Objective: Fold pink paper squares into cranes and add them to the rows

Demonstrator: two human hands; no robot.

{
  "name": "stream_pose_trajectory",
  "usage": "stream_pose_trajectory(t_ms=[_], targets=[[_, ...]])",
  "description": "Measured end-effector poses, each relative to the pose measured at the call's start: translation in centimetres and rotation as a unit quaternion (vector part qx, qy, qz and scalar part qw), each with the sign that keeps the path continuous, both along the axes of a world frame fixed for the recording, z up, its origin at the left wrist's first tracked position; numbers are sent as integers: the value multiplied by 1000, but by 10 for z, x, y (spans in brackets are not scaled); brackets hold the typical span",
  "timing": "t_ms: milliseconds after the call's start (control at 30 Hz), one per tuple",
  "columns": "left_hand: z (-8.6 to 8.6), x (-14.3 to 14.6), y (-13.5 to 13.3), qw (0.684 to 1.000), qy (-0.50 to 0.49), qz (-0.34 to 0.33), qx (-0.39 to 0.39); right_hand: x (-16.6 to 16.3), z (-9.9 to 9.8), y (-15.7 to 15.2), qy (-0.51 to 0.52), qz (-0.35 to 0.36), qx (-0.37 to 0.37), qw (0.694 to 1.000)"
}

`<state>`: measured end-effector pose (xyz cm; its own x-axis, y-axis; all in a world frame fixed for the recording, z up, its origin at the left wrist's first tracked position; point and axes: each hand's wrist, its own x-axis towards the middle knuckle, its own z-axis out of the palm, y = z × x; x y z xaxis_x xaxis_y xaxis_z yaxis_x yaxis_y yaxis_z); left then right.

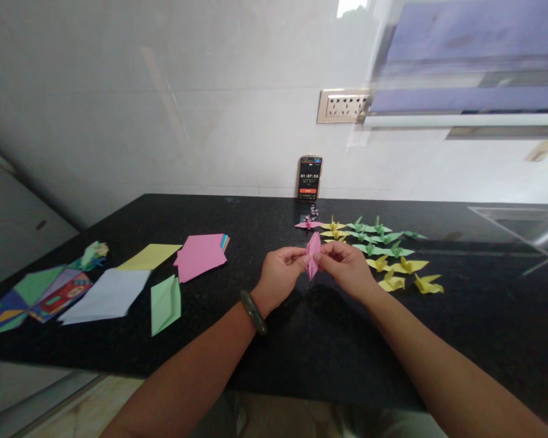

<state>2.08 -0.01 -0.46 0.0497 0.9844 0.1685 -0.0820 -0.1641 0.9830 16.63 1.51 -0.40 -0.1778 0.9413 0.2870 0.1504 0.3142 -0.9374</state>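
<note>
Centre of frame, just above the black counter (pixel 329 340): both hands meet on 1 pink folded piece (pixel 313 254).

Left hand (pixel 281 274): fingers curled, thumb and fingertips pinched on the left edge of the pink folded piece. Dark band (pixel 254 312) on that wrist.

Right hand (pixel 344 271): thumb and forefinger pinched on the right edge of the piece, other fingers tucked under. Whether those fingers also touch the paper cannot be told.

Pink folded piece: narrow, pointed, standing nearly upright between the 2 hands, tip up. It is held clear of the counter.

Right of centre, behind and beside the right hand: a group of folded paper cranes lying on the counter, green ones (pixel 369 248) toward the back, yellow ones (pixel 391 283) nearer the front. 1 pink crane (pixel 308 224) sits at the group's left end.

Upper centre: phone (pixel 310 177) propped upright against the pale wall, timer display lit. Socket plate (pixel 342 105) on the wall above it.

Left half of frame, on the counter: pink sheets (pixel 200 255), yellow sheet (pixel 149 257), pale green folded sheet (pixel 165 303), pale blue sheet (pixel 107 295). At far left, patterned papers (pixel 31 298).
</note>
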Motion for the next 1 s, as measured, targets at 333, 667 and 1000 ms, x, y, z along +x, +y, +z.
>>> stream_pose_trajectory(t_ms=[333,667,1000], targets=[[-8,-1,-2,995,80,-21,52,-2,1,-3,-30,-26,25,999],[-8,-3,1,991,113,-2,68,-1,-2,1,24,17,-25,999],[-7,-3,1,990,119,9,71,-2,-1,0,65,27,-70,995]])
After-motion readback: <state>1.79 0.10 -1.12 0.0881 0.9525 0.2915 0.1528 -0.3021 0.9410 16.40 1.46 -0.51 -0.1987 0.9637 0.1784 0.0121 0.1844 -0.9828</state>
